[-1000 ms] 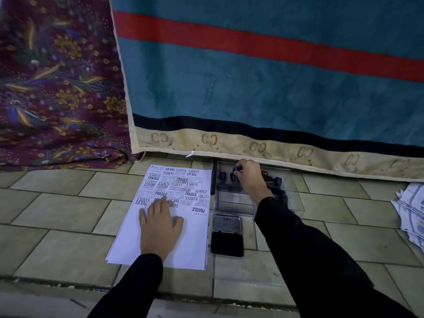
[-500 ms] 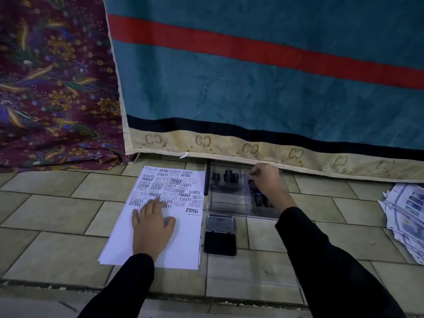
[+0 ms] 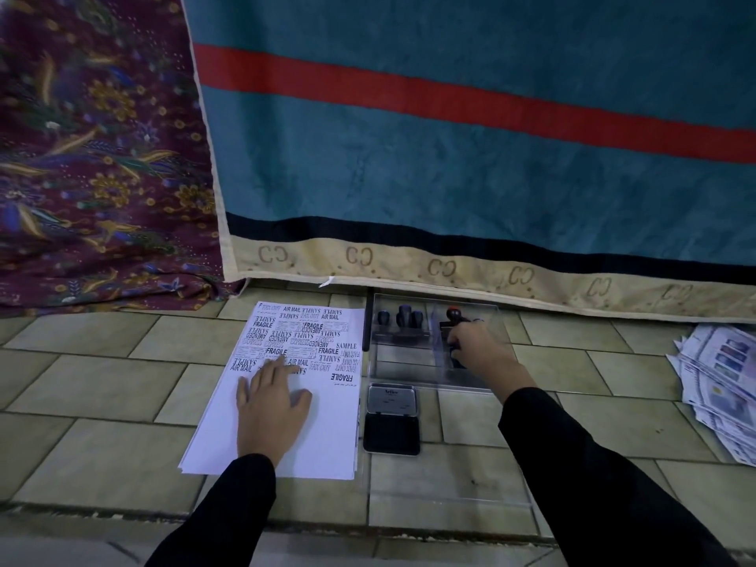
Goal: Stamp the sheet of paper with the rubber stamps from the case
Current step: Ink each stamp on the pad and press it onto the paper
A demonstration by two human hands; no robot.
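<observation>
A white sheet of paper (image 3: 323,435) lies on the tiled floor, its far half covered with stamped words. My left hand (image 3: 272,407) rests flat on it, fingers apart. Right of the sheet stands a clear plastic case (image 3: 409,362) with three dark rubber stamps (image 3: 403,319) upright in its left part. My right hand (image 3: 480,349) is inside the case's right part, fingers closed around a dark stamp (image 3: 456,360); a stamp with a red knob (image 3: 452,313) stands just beyond the fingers. An open ink pad (image 3: 392,419) lies in front of the case.
A teal blanket with a red stripe (image 3: 450,157) hangs down to the floor right behind the case. Patterned maroon cloth (image 3: 94,178) fills the left. A pile of printed papers (image 3: 724,386) lies at the right edge. The case's clear lid (image 3: 446,493) lies flat near me.
My right hand has moved from the case's middle to its right part and closed around a stamp. The left hand has stayed on the sheet.
</observation>
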